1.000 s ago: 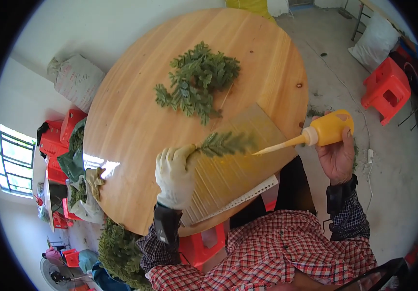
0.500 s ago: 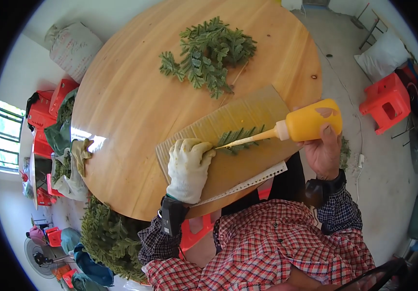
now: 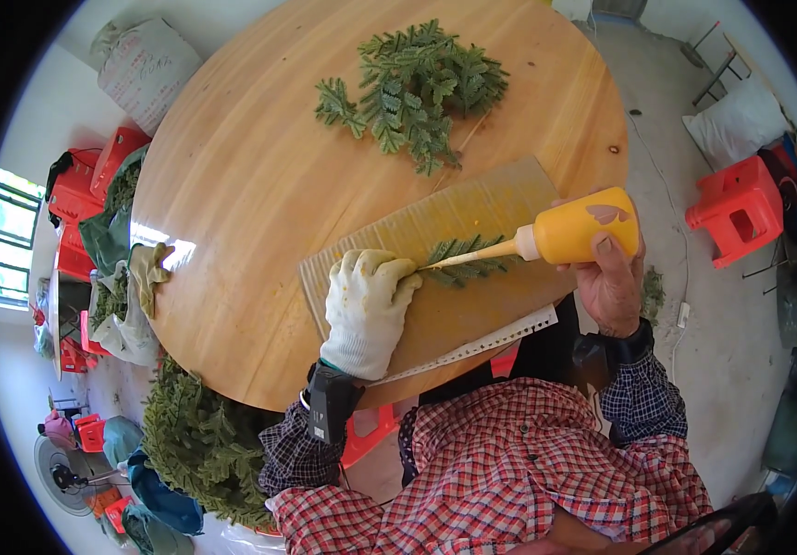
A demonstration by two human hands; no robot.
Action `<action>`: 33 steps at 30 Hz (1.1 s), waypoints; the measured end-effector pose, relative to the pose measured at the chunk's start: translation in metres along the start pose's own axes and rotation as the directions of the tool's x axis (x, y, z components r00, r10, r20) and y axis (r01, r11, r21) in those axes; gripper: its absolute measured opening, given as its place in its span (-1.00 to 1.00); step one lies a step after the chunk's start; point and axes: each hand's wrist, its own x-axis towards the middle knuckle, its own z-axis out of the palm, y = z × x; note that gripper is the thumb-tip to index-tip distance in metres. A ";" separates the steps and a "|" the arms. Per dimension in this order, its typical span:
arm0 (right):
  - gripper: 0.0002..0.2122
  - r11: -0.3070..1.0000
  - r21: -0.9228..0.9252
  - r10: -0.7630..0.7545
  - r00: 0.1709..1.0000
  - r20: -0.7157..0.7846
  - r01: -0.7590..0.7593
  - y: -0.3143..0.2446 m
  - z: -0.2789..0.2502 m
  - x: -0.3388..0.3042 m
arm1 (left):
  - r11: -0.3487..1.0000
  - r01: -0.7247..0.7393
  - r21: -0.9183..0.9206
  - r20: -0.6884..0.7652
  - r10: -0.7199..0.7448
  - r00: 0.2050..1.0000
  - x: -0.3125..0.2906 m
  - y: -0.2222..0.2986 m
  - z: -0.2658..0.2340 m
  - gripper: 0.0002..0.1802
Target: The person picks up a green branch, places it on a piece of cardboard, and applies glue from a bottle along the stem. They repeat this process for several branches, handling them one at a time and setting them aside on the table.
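Over the cardboard sheet [image 3: 509, 194] on the round table, my right hand [image 3: 607, 289] grips a yellow squeeze bottle [image 3: 587, 228] with a long pale nozzle. The nozzle points left, its tip beside the fingers of my left hand [image 3: 369, 310]. That hand wears a white glove and pinches the left end of a small green fir sprig [image 3: 465, 261]. The sprig lies close above the cardboard, partly behind the nozzle. Its pinched stem is hidden by the gloved fingers.
More fir sprigs [image 3: 421, 88] are heaped at the far side of the wooden table [image 3: 259, 176]. A white perforated strip [image 3: 481, 342] lies along the cardboard's near edge. A large mass of greenery [image 3: 199, 444] stands below the table at left; a red stool [image 3: 739, 208] is at right.
The bottle has shifted slightly left, its nozzle tip now nearer my gloved fingers. The view has also moved a little. My left hand still pinches the sprig.
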 end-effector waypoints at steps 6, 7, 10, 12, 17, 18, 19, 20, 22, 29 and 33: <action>-0.55 1.000 -0.010 0.003 1.000 0.001 -0.003 -0.004 -0.003 0.000 | 0.998 -0.019 0.052 0.004 0.018 1.000 0.002 0.002 -0.002 -0.87; -0.55 1.000 -0.014 0.002 1.000 -0.003 -0.002 -0.005 -0.004 0.000 | 0.998 -0.020 0.059 0.005 0.020 1.000 0.002 0.002 -0.002 -0.86; -0.56 1.000 -0.023 -0.006 1.000 -0.005 0.006 -0.007 -0.009 0.000 | 0.998 -0.028 0.051 -0.003 0.028 1.000 0.002 0.000 0.000 -0.86; -0.56 1.000 -0.027 -0.010 1.000 -0.020 0.010 -0.008 -0.011 0.000 | 0.999 -0.033 0.032 -0.021 0.034 0.999 0.001 -0.001 0.001 -0.84; -0.57 0.999 -0.039 -0.013 0.999 -0.046 0.011 -0.011 -0.019 -0.002 | 0.999 -0.020 0.038 -0.021 0.020 1.000 0.002 0.002 0.000 -0.85; -0.57 0.999 -0.042 -0.010 0.999 -0.045 0.008 -0.012 -0.021 -0.003 | 0.999 -0.024 0.040 -0.025 0.025 0.999 0.001 0.002 0.000 -0.85; -0.57 0.999 -0.042 -0.013 0.999 -0.048 0.011 -0.013 -0.022 -0.003 | 0.999 -0.028 0.042 -0.029 0.029 0.999 0.001 0.001 -0.001 -0.86; -0.57 0.999 -0.032 -0.016 0.999 -0.052 0.014 -0.014 -0.022 -0.003 | 0.998 -0.031 0.045 -0.033 0.033 0.999 0.002 0.001 0.000 -0.86; -0.58 1.000 -0.007 -0.019 0.998 -0.056 0.018 -0.014 -0.023 -0.003 | 0.998 -0.031 0.045 -0.030 0.033 0.999 0.002 0.002 0.000 -0.86; -0.58 1.000 -0.012 -0.014 0.999 -0.040 0.014 -0.011 -0.013 -0.001 | 0.999 -0.019 0.040 -0.017 0.020 1.000 0.002 0.003 0.000 -0.87; -0.57 0.999 -0.033 0.006 1.000 -0.021 -0.007 -0.004 -0.004 0.004 | 0.999 -0.017 0.039 -0.023 0.018 1.000 0.002 0.003 -0.001 -0.87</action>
